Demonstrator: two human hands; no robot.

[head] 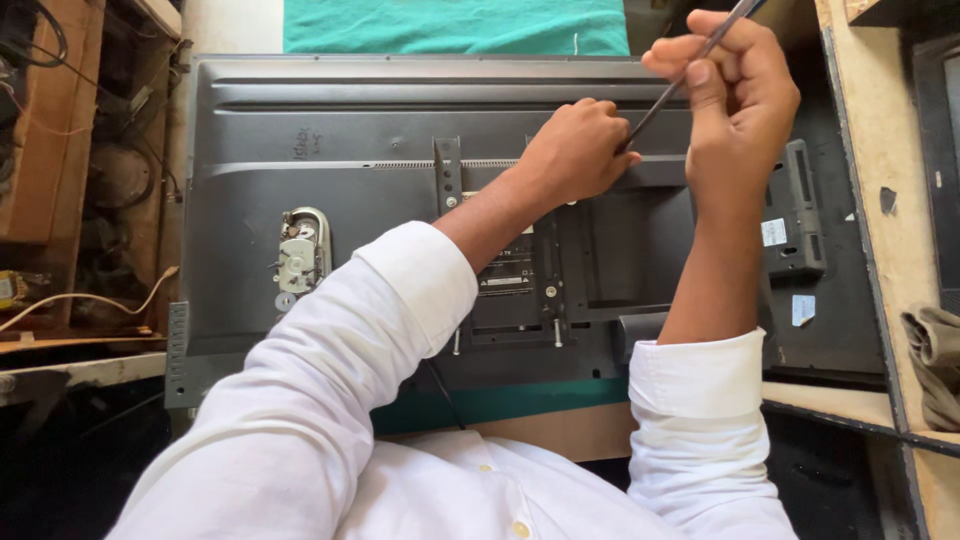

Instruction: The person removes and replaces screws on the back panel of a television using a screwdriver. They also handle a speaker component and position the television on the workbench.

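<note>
Electronics repair workshop, flat television [400, 200] face-down on wooden bench [880, 150], loose wires [90, 300] and parts beside it

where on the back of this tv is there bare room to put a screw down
The flat dark grey plastic TV back panel is bare along its upper left, between the top edge and the silver metal bracket. The middle is crowded: left hand, right hand holding a thin metal rod, black mounting frame.

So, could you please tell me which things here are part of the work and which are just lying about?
In use: left hand, right hand, thin metal tool, television back panel.
Lying about: green cloth, grey rag, loose cable.
</note>
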